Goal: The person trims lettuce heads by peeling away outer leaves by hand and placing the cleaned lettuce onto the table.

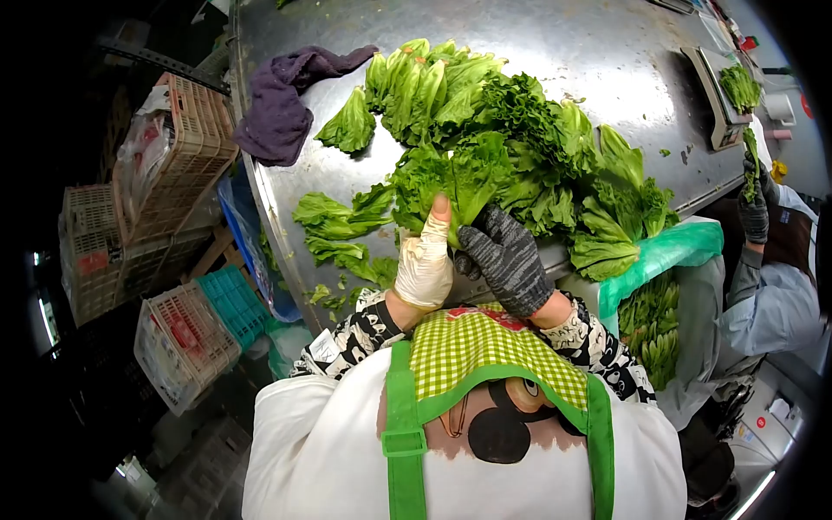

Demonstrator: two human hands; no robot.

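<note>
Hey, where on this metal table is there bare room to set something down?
The widest bare patch of metal table lies between the lettuce pile and the scale. A smaller one lies between the purple cloth and the loose leaves. The middle is crowded: pile, plus the left hand and right hand holding a lettuce bunch.

Across the upper frame, a metal table (607, 52) is carrying a crumpled purple cloth (279, 108) at upper left, a lettuce heap (520, 108) at upper centre, loose leaves (328, 217) left of centre and a scale (707, 97) at upper right.
</note>
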